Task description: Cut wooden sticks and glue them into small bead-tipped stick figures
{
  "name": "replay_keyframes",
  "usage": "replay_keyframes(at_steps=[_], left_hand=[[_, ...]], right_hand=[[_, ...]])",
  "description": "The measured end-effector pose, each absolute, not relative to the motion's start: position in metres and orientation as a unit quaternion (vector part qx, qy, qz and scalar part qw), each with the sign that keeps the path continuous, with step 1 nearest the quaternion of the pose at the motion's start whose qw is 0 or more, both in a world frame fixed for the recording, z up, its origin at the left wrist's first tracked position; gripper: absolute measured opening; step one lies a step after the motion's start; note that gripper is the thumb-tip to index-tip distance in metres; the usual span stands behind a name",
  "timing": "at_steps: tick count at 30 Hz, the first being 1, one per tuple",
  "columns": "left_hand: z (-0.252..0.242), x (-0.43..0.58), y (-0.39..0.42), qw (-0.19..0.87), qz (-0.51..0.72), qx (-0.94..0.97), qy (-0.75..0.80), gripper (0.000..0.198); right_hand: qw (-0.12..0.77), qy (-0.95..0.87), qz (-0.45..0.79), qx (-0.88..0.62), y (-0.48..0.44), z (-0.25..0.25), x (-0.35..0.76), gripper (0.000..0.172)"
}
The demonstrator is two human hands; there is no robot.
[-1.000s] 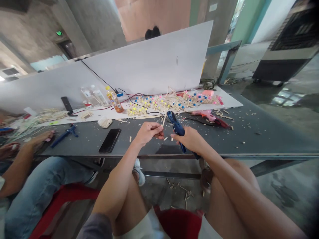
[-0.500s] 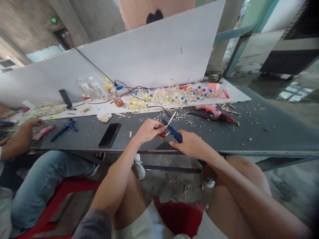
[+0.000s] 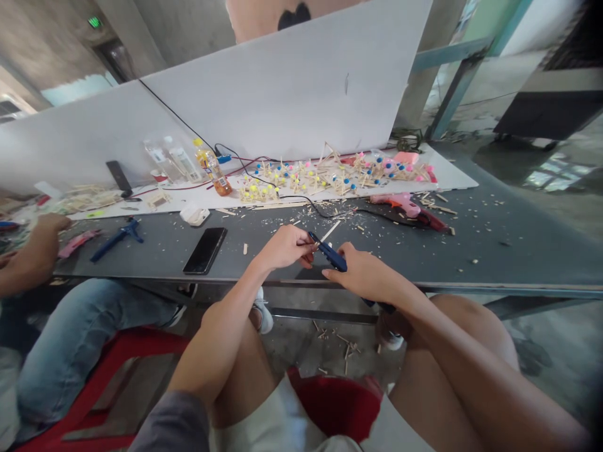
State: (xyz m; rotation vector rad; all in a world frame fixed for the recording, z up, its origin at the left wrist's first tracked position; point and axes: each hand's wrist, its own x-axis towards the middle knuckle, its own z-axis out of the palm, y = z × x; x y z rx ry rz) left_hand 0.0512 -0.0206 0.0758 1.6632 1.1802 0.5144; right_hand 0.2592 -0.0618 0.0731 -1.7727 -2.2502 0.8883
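My left hand [image 3: 291, 247] pinches a thin, pale wooden stick [image 3: 331, 230] over the front of the grey table. The stick's free end points up and to the right. In my right hand [image 3: 365, 271] is a dark blue pliers-like cutter [image 3: 333, 255], its handles wrapped by my fingers. The cutter's head meets the stick close to my left fingertips. Whether the jaws are fully closed is too small to tell.
Behind lie stick pieces with coloured balls [image 3: 301, 179] on a white board. A pink glue gun [image 3: 400, 203], a phone [image 3: 205, 251], a bottle [image 3: 214, 169] and a blue tool [image 3: 116, 241] are around. A co-worker's hand [image 3: 53, 223] is at left.
The stick has tilted lower to the right and the cutter's head now crosses it nearer my left fingers. The camera view has shifted slightly.
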Motion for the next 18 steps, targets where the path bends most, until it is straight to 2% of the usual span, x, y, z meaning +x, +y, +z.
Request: replay_keyframes(at_steps=[12,18], left_hand=[[0.0775,0.0569,-0.0261,0.449,0.198,0.714,0.5,0.027],[0.08,0.0594,-0.0301,0.416,0.191,0.73,0.508,0.024]], right_hand=[[0.057,-0.746,0.314,-0.585,-0.0641,0.0737,0.2618,0.04],[0.056,-0.74,0.329,-0.584,-0.0668,0.0782,0.2618,0.039]])
